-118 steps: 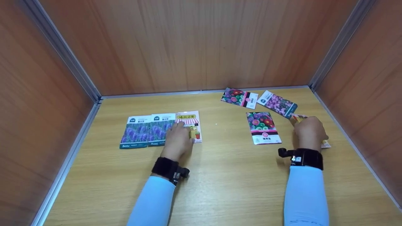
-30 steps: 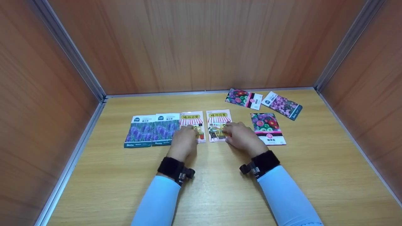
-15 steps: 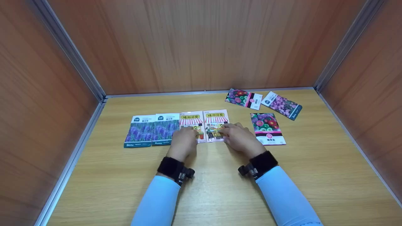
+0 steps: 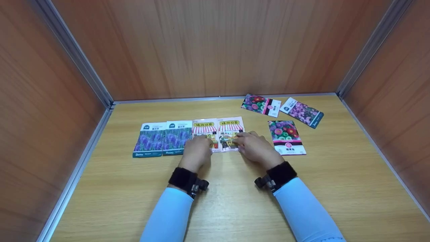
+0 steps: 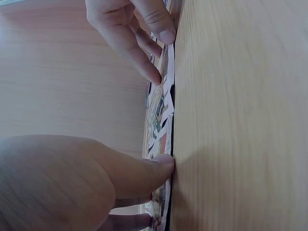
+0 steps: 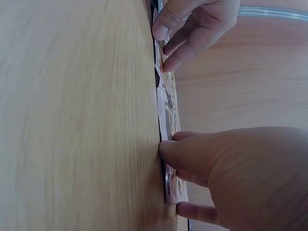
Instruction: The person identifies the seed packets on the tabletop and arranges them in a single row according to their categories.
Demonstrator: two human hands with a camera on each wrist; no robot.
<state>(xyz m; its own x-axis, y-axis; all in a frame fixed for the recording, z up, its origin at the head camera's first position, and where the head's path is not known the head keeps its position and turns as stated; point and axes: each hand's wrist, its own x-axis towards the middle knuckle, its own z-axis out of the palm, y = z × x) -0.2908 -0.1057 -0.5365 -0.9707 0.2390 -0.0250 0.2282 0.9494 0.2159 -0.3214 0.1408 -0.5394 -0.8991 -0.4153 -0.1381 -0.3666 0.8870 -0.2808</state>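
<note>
In the head view, my left hand (image 4: 197,152) rests on a seed packet with a striped awning (image 4: 205,124), its thumb at the near edge and fingertips on the face. My right hand (image 4: 257,148) holds a matching awning seed packet (image 4: 230,123) near its right side, thumb against the near edge. These two packets lie flat, side by side, their edges meeting. To their left lie two lavender seed packets (image 4: 151,139), continuing the row. In the left wrist view, the left thumb (image 5: 161,168) touches the packet's edge; the right wrist view shows the right thumb (image 6: 171,150) likewise.
Right of the row, a mixed-flower seed packet (image 4: 287,137) lies upright. Behind it are another mixed-flower packet (image 4: 261,105) and a pink-flower packet (image 4: 302,112), both turned askew. Wooden panels (image 4: 215,50) enclose the table (image 4: 228,208) at the back and sides.
My right hand has brought the second awning packet from the far right to the row and slid it left against its neighbour. The left hand stays on the first one.
</note>
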